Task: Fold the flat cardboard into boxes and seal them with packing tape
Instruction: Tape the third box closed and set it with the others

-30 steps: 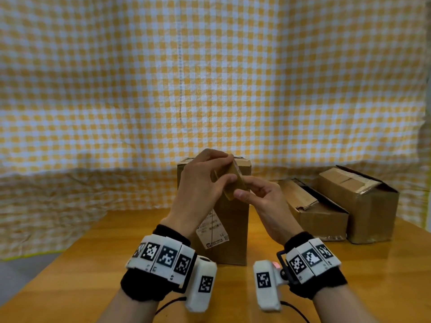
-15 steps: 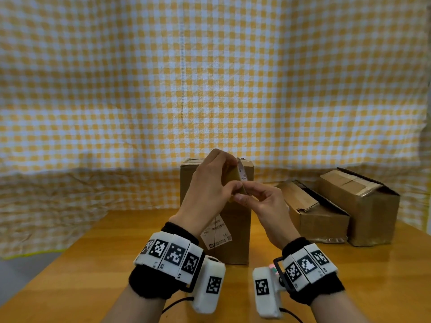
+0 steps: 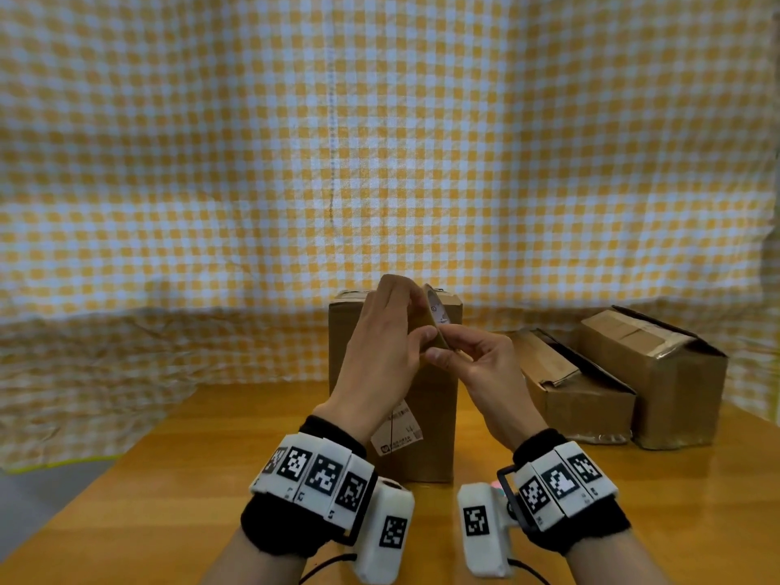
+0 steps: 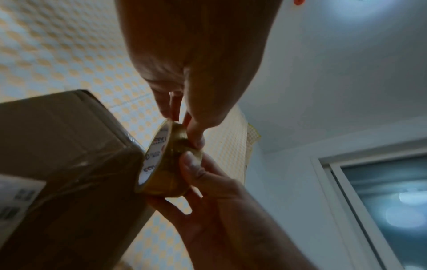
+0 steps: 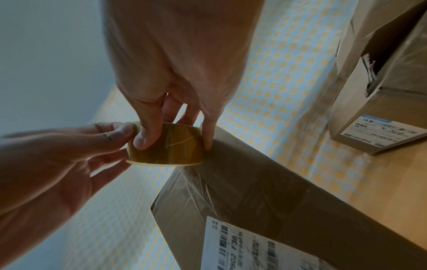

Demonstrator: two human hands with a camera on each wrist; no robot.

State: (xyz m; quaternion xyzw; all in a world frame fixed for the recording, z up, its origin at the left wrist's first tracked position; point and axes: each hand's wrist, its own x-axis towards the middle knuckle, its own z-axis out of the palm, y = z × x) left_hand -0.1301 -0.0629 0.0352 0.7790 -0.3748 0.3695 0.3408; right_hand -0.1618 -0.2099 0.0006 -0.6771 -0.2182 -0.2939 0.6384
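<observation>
both hands are raised in front of the upright box (image 3: 392, 394), which stands on the wooden worktop (image 3: 169, 458), and between them they hold a small roll of brown packing tape (image 5: 165, 148). the left hand (image 3: 380, 352) grips the roll with its thumb on the outer face and fingers over the far rim; the right hand (image 3: 481, 369) pinches the band with thumb and fingers, thumb pad pressed flat on the tape surface. the step in hand looks like finding and lifting the free end of the tape, which does not show clearly in any view. to do it well, i would keep the left hand steady as the anchor and turn the roll slowly under the right thumb until a nail catches the ridge of the end, then peel at a low angle across the full width so the strip does not split into a sliver. pull out only enough to reach over the box top, and keep the sticky side off the fingers and off itself. the box seam already seems to carry some clear film near the top edge, so the new strip should land centred along the seam. two more boxes (image 3: 612, 382) lie on the worktop to the right, well apart from the hands.
</observation>
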